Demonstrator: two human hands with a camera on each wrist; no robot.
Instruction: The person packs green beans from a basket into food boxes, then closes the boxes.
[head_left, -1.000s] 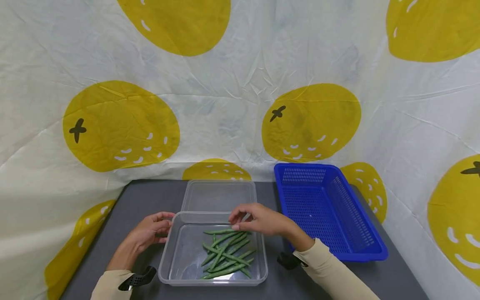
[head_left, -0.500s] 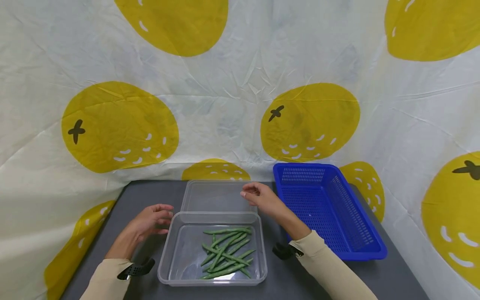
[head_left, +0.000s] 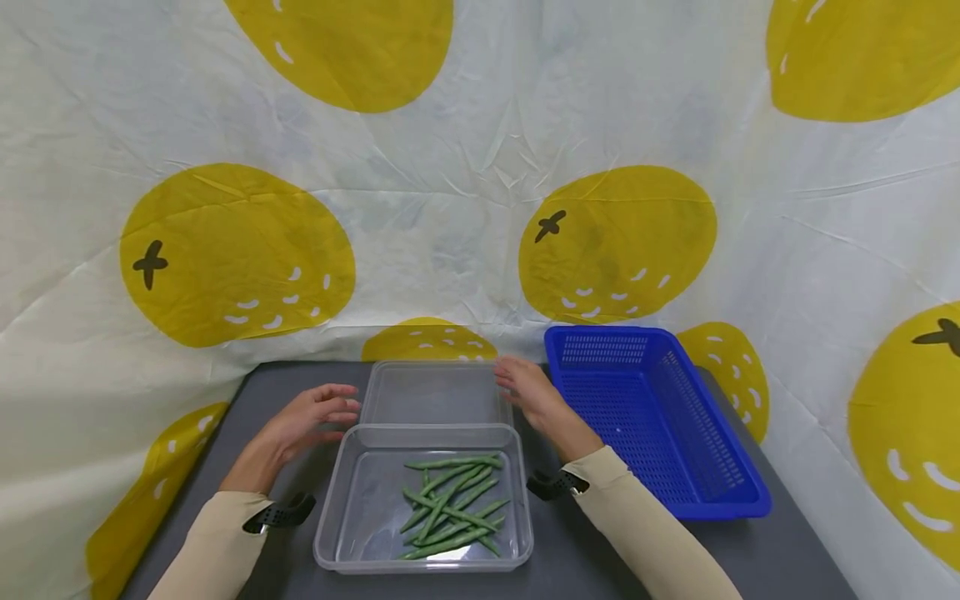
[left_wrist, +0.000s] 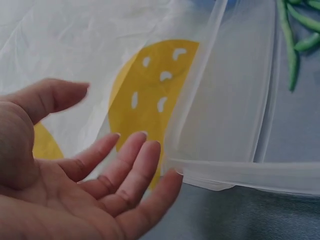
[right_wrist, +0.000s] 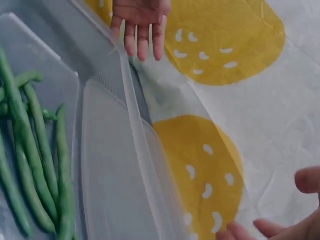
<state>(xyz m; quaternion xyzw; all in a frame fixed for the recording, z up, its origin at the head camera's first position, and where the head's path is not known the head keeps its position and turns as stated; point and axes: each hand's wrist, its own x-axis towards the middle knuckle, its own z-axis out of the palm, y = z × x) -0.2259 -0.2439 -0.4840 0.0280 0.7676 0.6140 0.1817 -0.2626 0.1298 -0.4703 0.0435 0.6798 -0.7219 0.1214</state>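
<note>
Several green beans (head_left: 453,508) lie in a loose pile inside a clear plastic container (head_left: 358,517). A flat clear lid (head_left: 435,393) lies behind it on the table. My left hand (head_left: 318,419) is just left of the lid, near the container's back left corner, fingers spread and holding nothing. In the left wrist view that hand (left_wrist: 107,195) shows its palm, a fingertip right at the container rim. My right hand (head_left: 531,398) is at the lid's right edge, fingers extended. Only part of the right hand (right_wrist: 287,225) shows in the right wrist view, at the lower corner.
A blue perforated basket (head_left: 738,446) stands on the right of the dark grey table (head_left: 588,550). Behind the table hangs a white curtain (head_left: 442,250) with large yellow fruit prints.
My right hand has left the container above the beans and moved back to the lid's right edge. My left hand has moved from the container's left side back toward the lid.
</note>
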